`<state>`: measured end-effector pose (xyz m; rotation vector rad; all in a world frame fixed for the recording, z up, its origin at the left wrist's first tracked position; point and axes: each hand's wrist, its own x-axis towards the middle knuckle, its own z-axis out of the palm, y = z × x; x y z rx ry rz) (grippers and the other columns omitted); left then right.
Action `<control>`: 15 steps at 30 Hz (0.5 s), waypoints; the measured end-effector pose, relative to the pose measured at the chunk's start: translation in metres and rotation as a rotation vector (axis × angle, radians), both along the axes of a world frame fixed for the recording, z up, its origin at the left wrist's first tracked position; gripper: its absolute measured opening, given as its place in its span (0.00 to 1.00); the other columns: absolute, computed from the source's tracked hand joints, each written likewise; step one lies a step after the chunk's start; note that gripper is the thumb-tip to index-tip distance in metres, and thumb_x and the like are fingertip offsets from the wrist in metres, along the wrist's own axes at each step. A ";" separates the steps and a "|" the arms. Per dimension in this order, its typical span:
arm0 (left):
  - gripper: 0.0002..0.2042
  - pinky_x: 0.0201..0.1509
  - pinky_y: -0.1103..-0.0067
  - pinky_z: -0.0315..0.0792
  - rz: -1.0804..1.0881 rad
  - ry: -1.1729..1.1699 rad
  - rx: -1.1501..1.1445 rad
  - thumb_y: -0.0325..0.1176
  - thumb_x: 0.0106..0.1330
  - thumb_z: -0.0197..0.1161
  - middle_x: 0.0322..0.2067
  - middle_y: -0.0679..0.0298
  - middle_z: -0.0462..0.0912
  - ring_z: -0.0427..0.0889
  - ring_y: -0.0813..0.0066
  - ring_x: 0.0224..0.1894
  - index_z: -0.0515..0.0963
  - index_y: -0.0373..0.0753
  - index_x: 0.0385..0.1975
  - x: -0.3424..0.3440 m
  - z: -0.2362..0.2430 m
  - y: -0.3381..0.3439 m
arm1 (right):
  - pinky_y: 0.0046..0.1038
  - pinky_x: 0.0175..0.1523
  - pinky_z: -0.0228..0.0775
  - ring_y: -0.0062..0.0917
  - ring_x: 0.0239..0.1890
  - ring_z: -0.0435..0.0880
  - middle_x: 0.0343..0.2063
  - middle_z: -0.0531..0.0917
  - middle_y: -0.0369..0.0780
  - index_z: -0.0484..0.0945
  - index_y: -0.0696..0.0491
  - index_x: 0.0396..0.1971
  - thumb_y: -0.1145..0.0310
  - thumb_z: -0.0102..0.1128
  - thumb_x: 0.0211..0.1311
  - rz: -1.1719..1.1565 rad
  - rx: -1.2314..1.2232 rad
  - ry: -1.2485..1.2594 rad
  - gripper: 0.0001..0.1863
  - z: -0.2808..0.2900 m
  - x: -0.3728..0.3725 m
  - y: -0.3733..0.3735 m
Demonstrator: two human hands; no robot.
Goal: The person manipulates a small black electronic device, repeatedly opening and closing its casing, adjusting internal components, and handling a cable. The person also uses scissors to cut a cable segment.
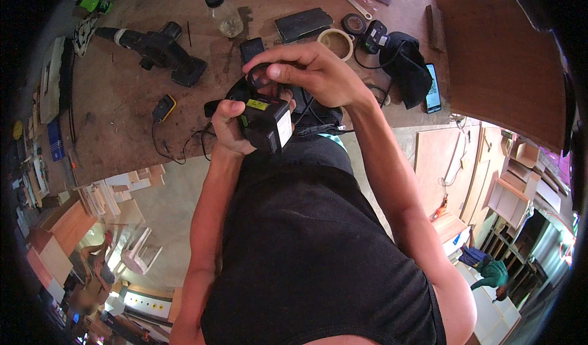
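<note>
My left hand is wrapped round a black box-shaped device with a yellow label on top and a white sticker on its side. Just above it, my right hand curls with thumb and forefinger close together at a dark loop. The loop looks like a cord or strap; its far end is hidden by the fingers. Behind my hands, a black pouch with a zip and black cables lies at the table's near edge. A small black block sits beyond my right fingertips.
On the wooden table lie a cordless drill, a lidded jar, a yellow-black gadget, tape rolls, a dark flat block, a black cloth and a phone. A brown panel rises right. People are at lower left and right.
</note>
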<state>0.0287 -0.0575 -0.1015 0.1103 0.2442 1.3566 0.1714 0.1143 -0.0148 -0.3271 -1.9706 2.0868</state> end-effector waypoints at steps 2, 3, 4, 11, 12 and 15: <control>0.39 0.70 0.43 0.76 0.029 0.003 -0.008 0.53 0.55 0.69 0.60 0.50 0.75 0.67 0.45 0.73 0.73 0.41 0.67 -0.001 -0.005 -0.001 | 0.24 0.55 0.79 0.15 0.47 0.86 0.45 0.91 0.33 0.87 0.54 0.59 0.65 0.61 0.81 0.007 0.007 -0.002 0.15 -0.001 -0.002 0.001; 0.39 0.70 0.44 0.76 0.029 0.039 -0.013 0.53 0.55 0.69 0.61 0.50 0.75 0.68 0.45 0.73 0.73 0.40 0.67 -0.002 -0.005 -0.001 | 0.24 0.55 0.79 0.15 0.47 0.86 0.45 0.91 0.33 0.87 0.54 0.59 0.65 0.62 0.81 0.009 0.004 -0.006 0.15 0.000 -0.003 0.001; 0.39 0.70 0.44 0.76 0.028 0.074 -0.019 0.53 0.55 0.69 0.61 0.50 0.76 0.69 0.44 0.73 0.73 0.40 0.68 -0.003 -0.004 -0.001 | 0.24 0.54 0.80 0.15 0.47 0.86 0.45 0.91 0.33 0.87 0.54 0.59 0.65 0.62 0.81 0.011 0.000 -0.011 0.15 0.000 -0.004 0.000; 0.40 0.68 0.47 0.79 0.089 0.146 -0.042 0.54 0.56 0.67 0.61 0.49 0.78 0.74 0.43 0.71 0.72 0.39 0.69 -0.005 -0.007 -0.002 | 0.23 0.52 0.80 0.15 0.46 0.87 0.44 0.91 0.34 0.87 0.53 0.59 0.65 0.62 0.81 0.018 -0.001 -0.010 0.15 -0.013 -0.008 0.002; 0.39 0.67 0.49 0.80 0.111 0.178 -0.078 0.54 0.56 0.67 0.58 0.50 0.79 0.76 0.45 0.68 0.73 0.39 0.67 -0.005 -0.006 -0.001 | 0.23 0.52 0.81 0.16 0.46 0.87 0.44 0.91 0.34 0.86 0.53 0.60 0.65 0.62 0.81 0.022 -0.044 -0.024 0.15 -0.017 -0.008 0.002; 0.34 0.58 0.56 0.84 0.184 0.236 -0.161 0.55 0.56 0.66 0.48 0.55 0.78 0.80 0.51 0.56 0.75 0.40 0.59 0.000 0.003 0.001 | 0.25 0.55 0.79 0.17 0.47 0.87 0.46 0.90 0.34 0.86 0.55 0.60 0.66 0.60 0.82 0.044 -0.083 0.011 0.15 -0.016 -0.009 0.002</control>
